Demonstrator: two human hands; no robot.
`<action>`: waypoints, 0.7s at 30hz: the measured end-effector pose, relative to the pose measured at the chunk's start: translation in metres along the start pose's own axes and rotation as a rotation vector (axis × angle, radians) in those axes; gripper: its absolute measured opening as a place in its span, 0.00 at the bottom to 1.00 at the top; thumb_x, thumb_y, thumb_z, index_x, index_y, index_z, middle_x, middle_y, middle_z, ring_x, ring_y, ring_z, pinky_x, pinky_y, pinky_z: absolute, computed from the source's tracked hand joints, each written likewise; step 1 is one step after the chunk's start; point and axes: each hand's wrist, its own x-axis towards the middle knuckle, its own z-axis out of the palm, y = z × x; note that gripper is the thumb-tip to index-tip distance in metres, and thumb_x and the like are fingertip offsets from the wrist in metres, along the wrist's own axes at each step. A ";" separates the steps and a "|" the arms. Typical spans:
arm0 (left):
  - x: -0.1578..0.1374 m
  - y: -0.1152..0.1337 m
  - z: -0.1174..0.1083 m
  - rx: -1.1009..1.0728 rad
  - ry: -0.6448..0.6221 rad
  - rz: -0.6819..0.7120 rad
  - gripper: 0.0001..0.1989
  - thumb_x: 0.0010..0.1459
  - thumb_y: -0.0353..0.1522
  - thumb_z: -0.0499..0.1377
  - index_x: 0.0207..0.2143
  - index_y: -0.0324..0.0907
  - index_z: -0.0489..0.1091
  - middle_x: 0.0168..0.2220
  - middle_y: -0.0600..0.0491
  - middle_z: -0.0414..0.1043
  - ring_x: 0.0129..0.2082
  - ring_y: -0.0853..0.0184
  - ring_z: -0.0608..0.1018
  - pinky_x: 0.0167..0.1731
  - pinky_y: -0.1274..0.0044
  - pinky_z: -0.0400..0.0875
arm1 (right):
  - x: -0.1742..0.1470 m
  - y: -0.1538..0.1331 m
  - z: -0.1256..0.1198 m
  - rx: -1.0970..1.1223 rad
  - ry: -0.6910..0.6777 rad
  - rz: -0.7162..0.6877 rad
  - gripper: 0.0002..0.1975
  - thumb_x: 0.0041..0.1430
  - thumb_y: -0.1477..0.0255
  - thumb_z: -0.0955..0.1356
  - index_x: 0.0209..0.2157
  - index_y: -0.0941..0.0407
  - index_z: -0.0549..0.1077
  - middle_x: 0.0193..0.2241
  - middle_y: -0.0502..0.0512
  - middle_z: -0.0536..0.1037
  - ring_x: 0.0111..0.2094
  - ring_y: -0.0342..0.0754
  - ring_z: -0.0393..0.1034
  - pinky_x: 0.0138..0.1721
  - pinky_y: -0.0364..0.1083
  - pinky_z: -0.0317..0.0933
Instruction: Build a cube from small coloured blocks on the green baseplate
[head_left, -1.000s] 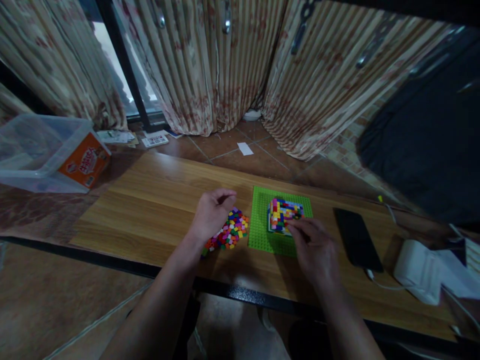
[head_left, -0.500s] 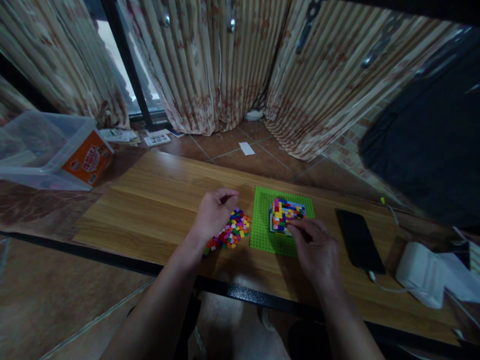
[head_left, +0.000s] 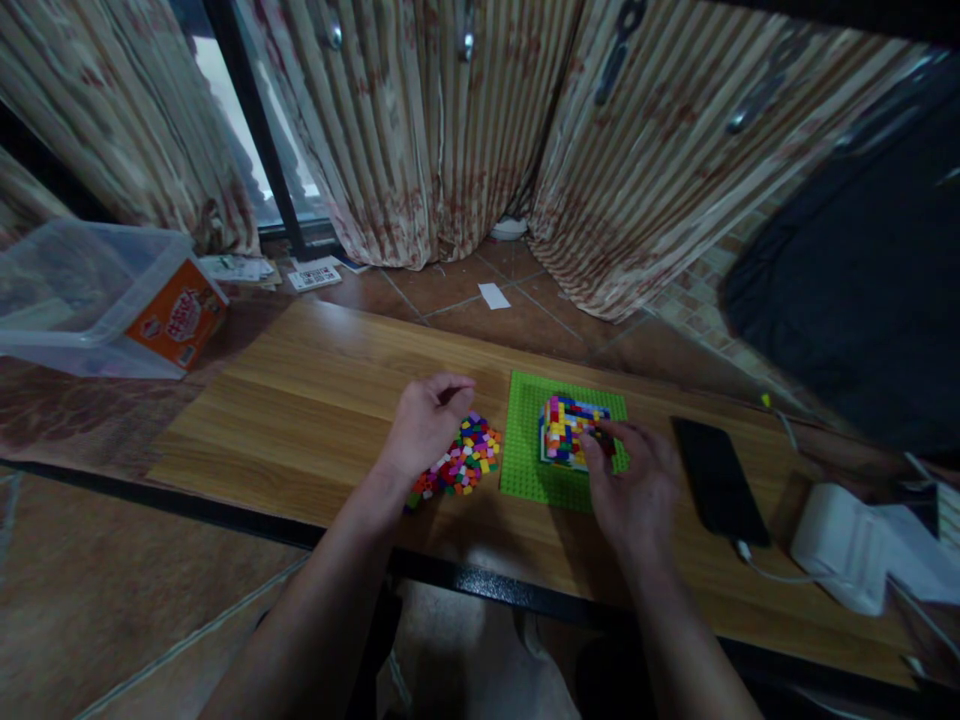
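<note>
My right hand is at the right side of a small multicoloured toy-brick build. Its thumb and index finger are apart, close to the top bricks; whether they touch is hard to see. The build stands on a green studded baseplate. Over the upper left edge of a pile of loose coloured bricks hovers my left hand. Its thumb and fingers are drawn together, and anything between the tips is too small to make out. That hand covers part of the pile.
Right of the baseplate lies a black phone with a white cable, beside a white plug-like box. A clear plastic bin with an orange label stands at the far left. The wooden tabletop ends at a dark front edge.
My right thumb and index finger have spread from a pinch at the build's front and shifted slightly towards its right side. My left hand has barely moved.
</note>
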 end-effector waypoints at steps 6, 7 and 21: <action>0.000 0.003 -0.006 -0.034 0.022 -0.036 0.12 0.56 0.34 0.59 0.39 0.38 0.79 0.35 0.51 0.80 0.34 0.66 0.78 0.38 0.76 0.71 | -0.003 0.005 0.007 -0.013 -0.033 -0.016 0.22 0.61 0.54 0.65 0.44 0.59 0.77 0.49 0.67 0.73 0.52 0.60 0.64 0.53 0.61 0.58; 0.001 0.003 -0.007 -0.041 0.026 -0.038 0.13 0.55 0.34 0.59 0.39 0.38 0.79 0.34 0.51 0.80 0.34 0.66 0.78 0.38 0.76 0.71 | -0.003 0.005 0.008 -0.001 -0.039 -0.007 0.22 0.62 0.55 0.65 0.44 0.59 0.77 0.49 0.67 0.73 0.53 0.60 0.64 0.54 0.61 0.58; 0.014 -0.020 -0.066 0.457 0.153 -0.107 0.12 0.55 0.29 0.54 0.37 0.38 0.78 0.37 0.48 0.80 0.37 0.62 0.79 0.39 0.75 0.70 | -0.007 0.010 0.013 0.112 -0.060 0.068 0.24 0.60 0.53 0.65 0.44 0.59 0.77 0.49 0.66 0.73 0.53 0.61 0.66 0.54 0.62 0.60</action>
